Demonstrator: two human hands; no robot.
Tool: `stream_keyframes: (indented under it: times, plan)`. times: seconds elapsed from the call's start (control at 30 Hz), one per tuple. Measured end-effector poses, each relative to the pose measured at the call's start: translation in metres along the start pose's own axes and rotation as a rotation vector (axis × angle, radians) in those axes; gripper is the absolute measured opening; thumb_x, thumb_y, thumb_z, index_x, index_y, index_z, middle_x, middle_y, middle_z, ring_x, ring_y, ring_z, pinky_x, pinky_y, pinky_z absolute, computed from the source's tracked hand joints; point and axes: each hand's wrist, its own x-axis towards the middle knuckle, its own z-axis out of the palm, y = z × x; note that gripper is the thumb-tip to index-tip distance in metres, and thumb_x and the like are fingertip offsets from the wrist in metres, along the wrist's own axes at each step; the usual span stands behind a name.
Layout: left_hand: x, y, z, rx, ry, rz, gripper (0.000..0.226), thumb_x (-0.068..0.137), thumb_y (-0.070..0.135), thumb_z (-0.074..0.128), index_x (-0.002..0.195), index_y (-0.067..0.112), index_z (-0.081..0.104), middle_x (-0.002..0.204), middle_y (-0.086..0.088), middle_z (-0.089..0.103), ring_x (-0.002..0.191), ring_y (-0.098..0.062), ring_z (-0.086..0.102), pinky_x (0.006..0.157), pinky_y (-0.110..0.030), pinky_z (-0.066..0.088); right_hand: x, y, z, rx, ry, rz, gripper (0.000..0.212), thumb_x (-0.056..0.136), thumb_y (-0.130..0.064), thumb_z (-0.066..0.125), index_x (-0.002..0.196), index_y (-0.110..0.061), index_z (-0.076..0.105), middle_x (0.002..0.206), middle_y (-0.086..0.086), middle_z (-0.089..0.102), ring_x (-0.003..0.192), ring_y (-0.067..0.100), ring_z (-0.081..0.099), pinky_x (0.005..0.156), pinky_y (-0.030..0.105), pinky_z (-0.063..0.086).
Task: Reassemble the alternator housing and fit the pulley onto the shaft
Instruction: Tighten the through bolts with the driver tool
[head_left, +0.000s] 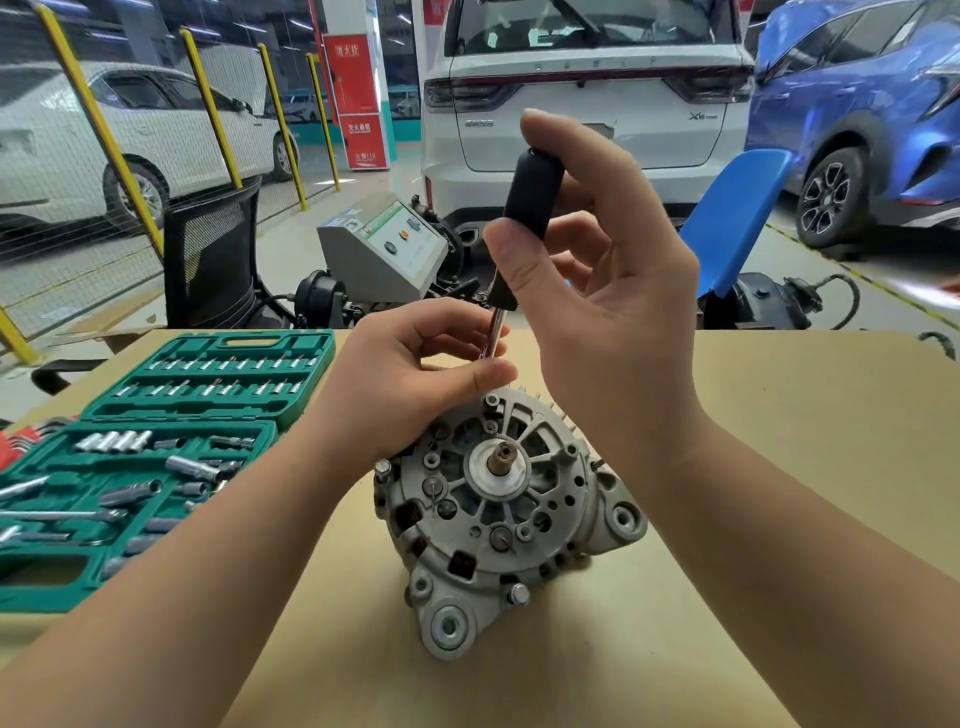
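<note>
A grey cast alternator (498, 519) lies on the tan table (753, 493) with its bare shaft (501, 457) pointing up; no pulley is in view. A black-handled driver (530, 202) stands nearly upright over the housing's far edge. My right hand (602, 291) wraps its fingertips around the handle. My left hand (410, 379) rests on the housing's far left rim and pinches the driver's metal shank (496, 335) near its tip. The tip itself is hidden behind my left thumb. Bolt heads show at the housing's left and lower edges.
An open green socket case (156, 457) with several sockets and bits lies at the table's left. Behind the table stand a black mesh chair (213, 254), a grey tester box (384, 244), a blue chair (737, 218) and parked cars.
</note>
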Motion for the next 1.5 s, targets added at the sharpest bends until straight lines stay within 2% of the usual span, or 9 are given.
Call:
stream_keyframes:
  times: [0.23, 0.37, 0.47, 0.67, 0.9, 1.13, 1.3, 1.4, 1.5]
  plan:
    - [0.0012, -0.0024, -0.0008, -0.032, 0.051, -0.022, 0.026, 0.084, 0.020, 0.086, 0.109, 0.014, 0.084, 0.103, -0.012, 0.083, 0.100, -0.036, 0.079, 0.096, -0.059, 0.062, -0.0031, -0.0001, 0.0022, 0.066, -0.116, -0.023, 0.056, 0.106, 0.002, 0.058, 0.154, -0.019, 0.037, 0.134, 0.012, 0.067, 0.109, 0.027, 0.071, 0.099, 0.050, 0.059]
    - [-0.0009, -0.0002, -0.0009, 0.011, -0.002, 0.002, 0.027, 0.092, 0.014, 0.081, 0.118, 0.018, 0.083, 0.107, 0.001, 0.085, 0.102, -0.022, 0.081, 0.096, -0.050, 0.065, -0.0003, 0.0011, 0.0020, 0.024, -0.035, 0.002, 0.054, 0.097, -0.002, 0.074, 0.143, -0.022, 0.052, 0.108, -0.014, 0.062, 0.087, 0.010, 0.063, 0.085, 0.032, 0.057]
    - [-0.0019, -0.0005, -0.0002, -0.022, -0.015, -0.029, 0.026, 0.090, 0.015, 0.083, 0.116, 0.020, 0.082, 0.102, 0.000, 0.084, 0.098, -0.021, 0.082, 0.088, -0.044, 0.068, 0.0005, 0.0017, 0.0016, 0.002, 0.011, 0.017, 0.047, 0.096, -0.007, 0.077, 0.135, -0.024, 0.058, 0.103, -0.016, 0.060, 0.082, 0.010, 0.061, 0.080, 0.025, 0.053]
    - [0.0016, -0.0032, -0.0011, 0.025, 0.047, -0.016, 0.014, 0.088, 0.016, 0.088, 0.100, 0.013, 0.083, 0.094, -0.003, 0.082, 0.092, -0.026, 0.079, 0.091, -0.050, 0.064, -0.0013, 0.0029, -0.0012, 0.121, -0.058, -0.001, 0.052, 0.107, 0.000, 0.055, 0.155, -0.014, 0.042, 0.125, 0.007, 0.069, 0.111, 0.028, 0.070, 0.100, 0.056, 0.058]
    - [-0.0012, -0.0009, -0.0013, 0.034, 0.012, -0.002, 0.018, 0.088, 0.026, 0.081, 0.104, 0.032, 0.083, 0.099, 0.010, 0.084, 0.095, -0.014, 0.081, 0.085, -0.036, 0.068, 0.0023, 0.0034, 0.0005, 0.047, -0.009, -0.001, 0.045, 0.098, -0.004, 0.074, 0.138, -0.019, 0.059, 0.113, -0.010, 0.064, 0.098, 0.008, 0.062, 0.088, 0.028, 0.053]
    - [0.0012, -0.0054, 0.0000, -0.055, 0.055, -0.036, 0.030, 0.083, 0.023, 0.084, 0.110, 0.009, 0.084, 0.101, -0.004, 0.085, 0.099, -0.030, 0.082, 0.095, -0.050, 0.065, -0.0017, 0.0018, -0.0001, 0.101, -0.116, -0.027, 0.054, 0.107, 0.003, 0.053, 0.157, -0.013, 0.039, 0.133, 0.012, 0.069, 0.113, 0.032, 0.069, 0.104, 0.053, 0.056]
    - [-0.0011, -0.0041, -0.0009, -0.013, -0.021, 0.007, 0.023, 0.095, 0.004, 0.078, 0.114, 0.015, 0.082, 0.100, 0.010, 0.085, 0.095, -0.007, 0.081, 0.084, -0.019, 0.062, 0.0011, 0.0000, 0.0007, 0.039, -0.012, -0.004, 0.052, 0.095, 0.000, 0.076, 0.140, -0.020, 0.058, 0.115, -0.005, 0.067, 0.098, 0.008, 0.067, 0.089, 0.028, 0.056]
    - [-0.0009, -0.0009, -0.0001, -0.005, -0.002, 0.006, 0.022, 0.088, 0.021, 0.086, 0.109, 0.025, 0.081, 0.100, 0.008, 0.084, 0.097, -0.012, 0.081, 0.084, -0.033, 0.067, 0.0029, 0.0007, -0.0006, 0.027, 0.014, 0.000, 0.046, 0.095, -0.006, 0.078, 0.135, -0.020, 0.062, 0.107, -0.006, 0.066, 0.091, 0.006, 0.064, 0.084, 0.024, 0.053]
    - [0.0014, -0.0006, -0.0006, 0.041, 0.035, 0.023, 0.024, 0.084, 0.026, 0.087, 0.104, 0.013, 0.081, 0.097, -0.001, 0.082, 0.097, -0.022, 0.079, 0.093, -0.049, 0.064, 0.0006, 0.0014, 0.0000, 0.048, 0.000, -0.046, 0.044, 0.102, -0.006, 0.069, 0.144, -0.014, 0.057, 0.114, 0.000, 0.068, 0.098, 0.017, 0.067, 0.090, 0.042, 0.060]
